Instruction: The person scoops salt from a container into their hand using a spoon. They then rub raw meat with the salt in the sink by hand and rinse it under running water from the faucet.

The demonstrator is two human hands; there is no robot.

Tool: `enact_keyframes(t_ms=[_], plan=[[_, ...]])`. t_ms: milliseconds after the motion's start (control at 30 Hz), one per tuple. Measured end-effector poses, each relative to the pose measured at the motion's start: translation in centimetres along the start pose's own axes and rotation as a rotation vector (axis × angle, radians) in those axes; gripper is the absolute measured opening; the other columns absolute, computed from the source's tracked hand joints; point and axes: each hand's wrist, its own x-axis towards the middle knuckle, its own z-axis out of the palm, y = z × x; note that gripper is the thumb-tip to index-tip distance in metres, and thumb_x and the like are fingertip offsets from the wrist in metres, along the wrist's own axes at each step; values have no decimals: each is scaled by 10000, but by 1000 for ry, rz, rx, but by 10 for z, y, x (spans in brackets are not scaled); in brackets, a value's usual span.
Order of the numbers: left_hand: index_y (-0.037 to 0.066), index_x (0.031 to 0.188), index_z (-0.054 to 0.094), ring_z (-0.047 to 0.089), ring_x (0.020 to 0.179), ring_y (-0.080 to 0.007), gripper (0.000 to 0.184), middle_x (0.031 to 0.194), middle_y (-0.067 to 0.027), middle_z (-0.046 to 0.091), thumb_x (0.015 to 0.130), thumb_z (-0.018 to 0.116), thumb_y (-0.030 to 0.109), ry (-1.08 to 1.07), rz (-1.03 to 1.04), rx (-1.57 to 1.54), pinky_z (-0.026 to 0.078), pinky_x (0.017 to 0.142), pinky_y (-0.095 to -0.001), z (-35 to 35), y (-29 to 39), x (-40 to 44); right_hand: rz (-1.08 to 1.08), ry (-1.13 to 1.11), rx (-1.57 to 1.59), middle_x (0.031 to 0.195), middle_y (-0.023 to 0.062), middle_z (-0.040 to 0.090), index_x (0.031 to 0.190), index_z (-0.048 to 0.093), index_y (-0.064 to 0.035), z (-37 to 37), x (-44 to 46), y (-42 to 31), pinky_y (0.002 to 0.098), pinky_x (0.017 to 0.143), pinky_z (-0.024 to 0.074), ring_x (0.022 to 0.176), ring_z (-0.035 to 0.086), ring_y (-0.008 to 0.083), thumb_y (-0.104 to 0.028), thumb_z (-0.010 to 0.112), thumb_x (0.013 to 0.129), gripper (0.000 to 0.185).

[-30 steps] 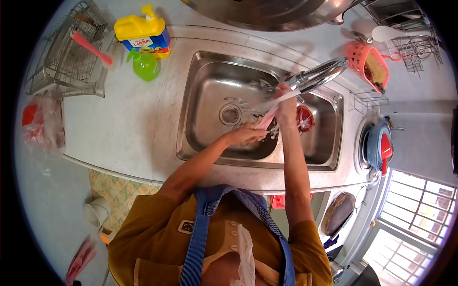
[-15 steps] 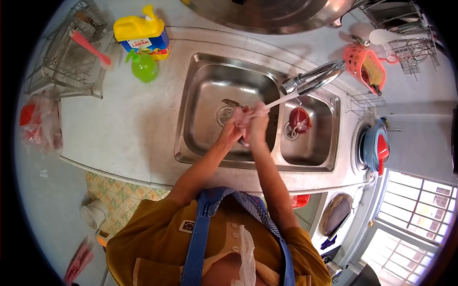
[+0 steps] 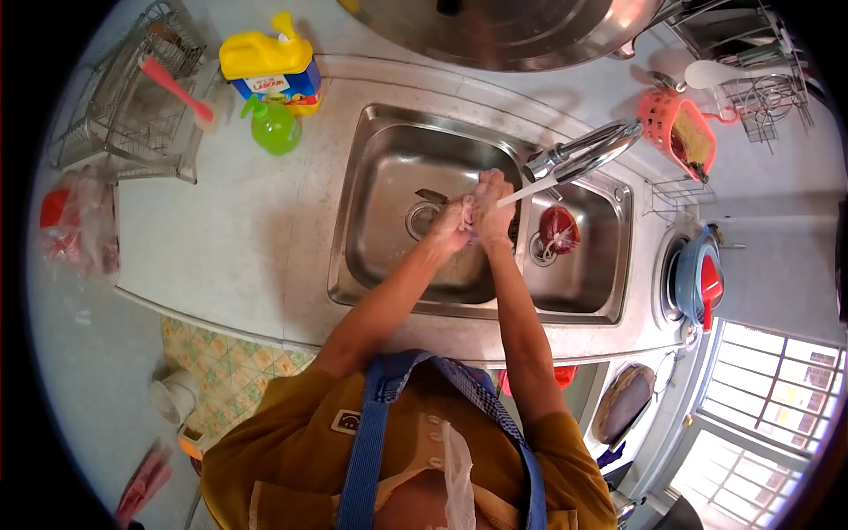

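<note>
Over the large left basin [image 3: 371, 256], my left hand [image 3: 452, 225] is closed around a pale pink, wet piece that looks like raw meat [image 3: 471, 215]. My right hand [image 3: 493, 199] presses against the same piece from the right, its fingers partly hidden and blurred. A stream of water [image 3: 523, 192] from the chrome faucet [image 3: 587, 148] falls onto my right hand. Most of the piece is covered by my fingers. Near the drain [image 3: 422, 219], behind my left hand, lies a small dark flat thing [image 3: 431, 195]. In the smaller right basin sits a red lump in clear plastic [image 3: 558, 231].
A yellow and blue jug [image 3: 269, 71] and a green pump bottle [image 3: 276, 131] stand left of the sink. A wire rack [image 3: 132, 106] is at the far left. A large metal lid [image 3: 503, 31] lies behind. A pink basket [image 3: 676, 132] and blue basin [image 3: 687, 278] are on the right.
Both hands have shifted slightly right relative to the sink, and my right hand has turned so its fingers point upward under the stream. The view has moved a little.
</note>
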Motion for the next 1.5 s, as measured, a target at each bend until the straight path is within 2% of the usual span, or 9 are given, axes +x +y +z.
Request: enact_keyframes(t_ms=[167, 233, 400, 767, 967, 1033, 1200, 1367, 1500], plan=[[115, 915, 560, 537, 717, -131, 195, 773, 12, 546, 906, 430, 260, 152, 132, -247, 466, 701, -265, 1, 6, 8, -218, 29, -66, 854, 191, 587, 977, 475, 2, 8, -38, 3, 375, 676, 482, 769, 610, 321, -194, 412, 859, 238], [84, 1022, 550, 523, 844, -120, 239, 879, -4, 542, 912, 421, 251, -838, -113, -465, 429, 834, -255, -60, -6, 36, -635, 80, -56, 879, 192, 587, 1032, 475, 9, 7, -48, 3, 406, 724, 455, 809, 597, 338, -177, 396, 847, 273], [94, 945, 596, 556, 843, -116, 193, 896, -2, 578, 819, 576, 239, 111, 124, 8, 469, 732, -274, 29, -7, -21, 75, 115, 457, 864, 203, 590, 986, 547, 26, 14, -35, 5, 404, 747, 428, 793, 567, 344, -219, 398, 850, 317], [142, 876, 558, 500, 863, -127, 287, 814, -9, 552, 853, 525, 426, 113, 84, 182, 405, 806, -298, 62, 25, -42, -160, 166, 190, 1249, 243, 418, 1211, 411, 48, 11, -57, -19, 418, 1028, 228, 1234, 292, 407, -281, 252, 914, 471], [133, 849, 538, 478, 570, -91, 161, 723, 15, 505, 847, 564, 292, -21, 124, 197, 399, 501, -237, 57, 24, -31, -45, 33, 375, 1111, 222, 525, 1197, 383, 25, 1, -24, -4, 426, 881, 388, 1001, 509, 374, -231, 347, 892, 399], [120, 835, 530, 443, 503, -83, 149, 681, 18, 484, 855, 545, 267, 60, 178, 308, 349, 409, -230, 69, 31, -42, 166, -210, 1177, 1078, 198, 543, 1231, 298, 5, 0, -15, 3, 362, 842, 430, 940, 547, 298, -224, 400, 895, 420], [118, 774, 463, 279, 338, -54, 160, 495, 41, 335, 841, 569, 217, 26, 243, 378, 227, 311, -211, 111, 55, -46, 112, -277, 1662, 1151, 110, 482, 1268, 311, -17, -25, -52, -9, 312, 933, 357, 1058, 467, 188, -296, 447, 913, 471], [102, 759, 420, 293, 318, -84, 224, 465, 9, 327, 862, 559, 245, -121, 389, 483, 245, 315, -232, 150, 94, -67, 46, -435, 1035, 789, -21, 485, 1051, 514, -51, -23, -65, 36, 190, 584, 336, 635, 407, 71, -233, 443, 930, 229], [74, 720, 414, 312, 337, -84, 230, 528, -5, 390, 886, 497, 210, -289, 376, 242, 272, 338, -243, 115, 90, -56, 157, -397, 1679, 634, -63, 397, 868, 517, -71, -21, -58, 45, 162, 463, 236, 526, 289, 25, -221, 472, 920, 166]])
